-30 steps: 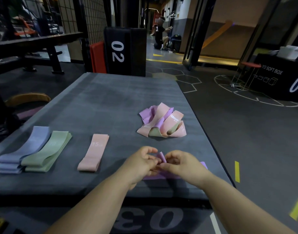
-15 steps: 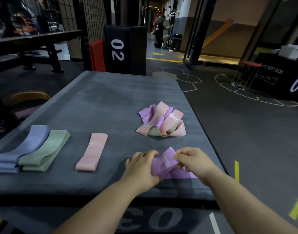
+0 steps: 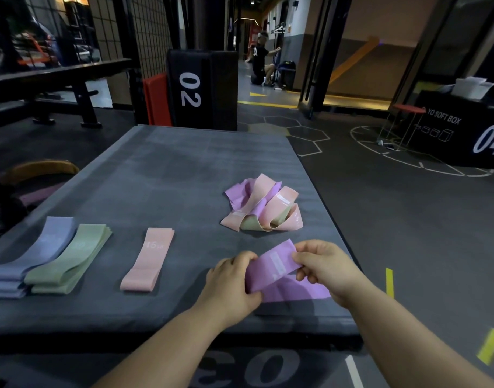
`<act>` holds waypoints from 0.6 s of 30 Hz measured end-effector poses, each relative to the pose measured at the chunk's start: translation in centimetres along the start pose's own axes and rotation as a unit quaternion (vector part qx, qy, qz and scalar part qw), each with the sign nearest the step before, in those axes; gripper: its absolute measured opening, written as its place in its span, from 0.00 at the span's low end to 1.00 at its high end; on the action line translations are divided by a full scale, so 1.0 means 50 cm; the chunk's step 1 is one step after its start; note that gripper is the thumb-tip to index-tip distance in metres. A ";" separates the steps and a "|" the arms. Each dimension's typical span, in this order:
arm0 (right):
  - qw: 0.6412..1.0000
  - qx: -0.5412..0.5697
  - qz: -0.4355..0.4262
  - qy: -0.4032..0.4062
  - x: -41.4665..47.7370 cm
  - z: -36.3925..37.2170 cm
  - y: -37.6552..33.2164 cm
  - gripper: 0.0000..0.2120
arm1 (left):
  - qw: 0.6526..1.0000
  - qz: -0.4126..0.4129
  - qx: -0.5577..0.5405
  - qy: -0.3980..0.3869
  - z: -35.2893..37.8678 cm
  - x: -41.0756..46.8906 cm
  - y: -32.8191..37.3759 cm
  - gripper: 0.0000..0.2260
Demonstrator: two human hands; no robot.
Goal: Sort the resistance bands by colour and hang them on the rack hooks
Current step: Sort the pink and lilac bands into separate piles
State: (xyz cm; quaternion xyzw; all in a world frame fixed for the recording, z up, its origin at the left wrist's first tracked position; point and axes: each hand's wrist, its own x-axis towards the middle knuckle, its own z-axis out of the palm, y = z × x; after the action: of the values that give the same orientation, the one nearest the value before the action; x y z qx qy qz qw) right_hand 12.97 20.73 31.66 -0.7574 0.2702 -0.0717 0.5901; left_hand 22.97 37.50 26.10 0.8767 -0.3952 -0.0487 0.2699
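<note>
Purple stretchy fabric resistance band (image 3: 278, 268) lies lower centre, partly on the grey padded counter (image 3: 170, 175); I see my left hand (image 3: 230, 285) and right hand (image 3: 325, 271) pinching its raised fold.

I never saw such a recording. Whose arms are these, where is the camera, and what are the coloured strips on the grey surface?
There is no machine: a person works with bare hands. One camera on their head looks forward and down, so the arms enter from below. The left hand and right hand both pinch a purple band. On the grey padded surface lie a blue-lilac stack, a green stack beside it, and one pink band apart. Farther back is a mixed pile of purple, pink and pale green bands.
</note>
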 end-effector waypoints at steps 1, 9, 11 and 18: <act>1.000 -0.011 0.004 0.012 0.000 -0.004 0.001 0.07 | 1.000 0.002 0.005 0.004 -0.001 0.000 -0.002 0.26; 0.996 -0.076 0.031 0.047 0.008 -0.017 0.009 0.04 | 0.999 0.023 0.045 0.008 -0.018 -0.007 -0.002 0.23; 0.995 -0.080 0.035 0.049 0.009 -0.019 0.010 0.04 | 0.998 0.026 0.058 0.009 -0.024 -0.009 -0.003 0.23; 0.995 -0.076 0.032 0.047 0.006 -0.027 0.008 0.05 | 0.995 0.034 0.089 0.014 -0.044 -0.023 0.003 0.20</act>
State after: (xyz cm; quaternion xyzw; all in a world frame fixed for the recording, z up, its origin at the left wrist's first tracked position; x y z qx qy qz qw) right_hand 12.53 19.38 31.60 -0.7871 0.3261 -0.0673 0.5193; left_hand 22.74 39.20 27.92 0.8836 -0.4240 0.0084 0.1984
